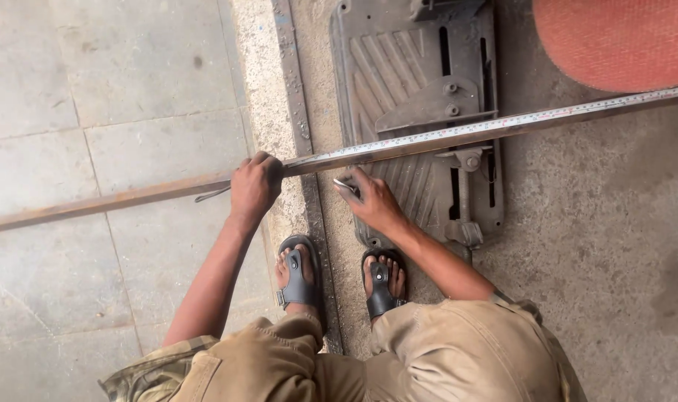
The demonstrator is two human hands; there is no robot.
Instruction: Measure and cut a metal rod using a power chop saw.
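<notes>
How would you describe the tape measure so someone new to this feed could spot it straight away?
Start at the dark grey metal base plate lying on the concrete floor at top centre. A long rusty steel bar runs across it from left edge to right edge. The tape measure is the pale, finely marked strip lying along the bar's top, from the left hand rightward, the only light band there.

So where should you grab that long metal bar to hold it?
Grip the metal bar on its bare left stretch, fingers wrapping over from above, as the left hand does. It lies low and flat, and the tape measure covers its top further right.
</notes>
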